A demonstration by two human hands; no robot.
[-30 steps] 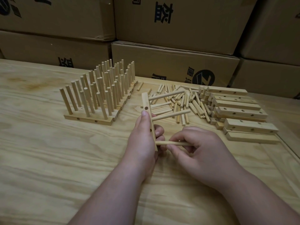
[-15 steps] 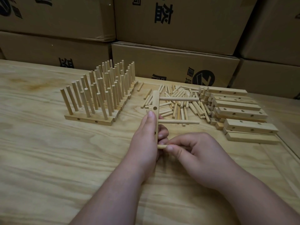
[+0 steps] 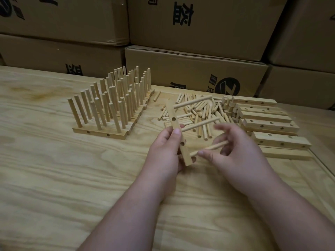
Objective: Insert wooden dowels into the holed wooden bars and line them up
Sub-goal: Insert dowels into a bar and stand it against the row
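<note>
Fingers (image 3: 176, 132) of the left hand (image 3: 166, 153) were curled round a pale, holed wooden bar (image 3: 178, 132), held upright just above the light plywood table (image 3: 54, 178). Off to the left stood the finished bars bristling with upright dowels (image 3: 112, 107), lined up in rows. Two round dowels already stuck out sideways from the held bar, toward the right. A third pale wooden dowel (image 3: 208, 149) met the bar near its lower end; how deep it sat, I could not tell. The right hand (image 3: 233, 154) pinched that dowel between thumb and forefinger, its other fingers spread and blurred. Further right lay the heap of loose short dowels (image 3: 203, 113), then the stack of unfilled holed bars (image 3: 262, 118) near the table's edge, with brown cardboard boxes (image 3: 199, 69) behind.

It all looked light, dry, stiff wood, smooth enough to slip. The dowel seemed best gripped near the hole and pushed straight, the bar clasped round its middle.
</note>
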